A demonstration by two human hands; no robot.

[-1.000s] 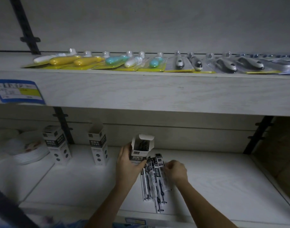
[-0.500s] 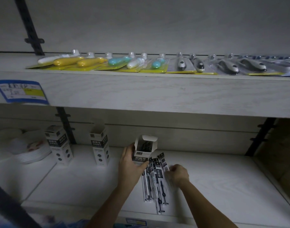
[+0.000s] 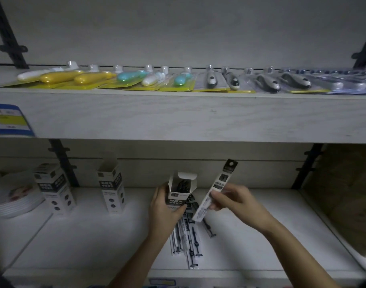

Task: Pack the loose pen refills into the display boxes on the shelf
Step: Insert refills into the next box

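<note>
My left hand (image 3: pixel 163 206) grips an open display box (image 3: pixel 181 191) that stands on the lower shelf (image 3: pixel 250 246), its top flap up and dark refills showing inside. My right hand (image 3: pixel 238 201) pinches one packaged pen refill (image 3: pixel 216 191) and holds it tilted, its top end up to the right of the box's mouth. Several loose refill packs (image 3: pixel 188 244) lie flat on the shelf below and between both hands. Two more display boxes stand to the left: a shut one (image 3: pixel 54 188) and an open one (image 3: pixel 111 183).
A stack of white plates (image 3: pixel 13 200) sits at the far left of the lower shelf. The upper shelf (image 3: pixel 178 117) carries a row of blister-packed items (image 3: pixel 136 79) and overhangs the work area. A blue price tag (image 3: pixel 8 120) hangs on its front edge.
My right hand has lifted one refill pack off the pile and raised it beside the open box. My left hand keeps holding the box.
</note>
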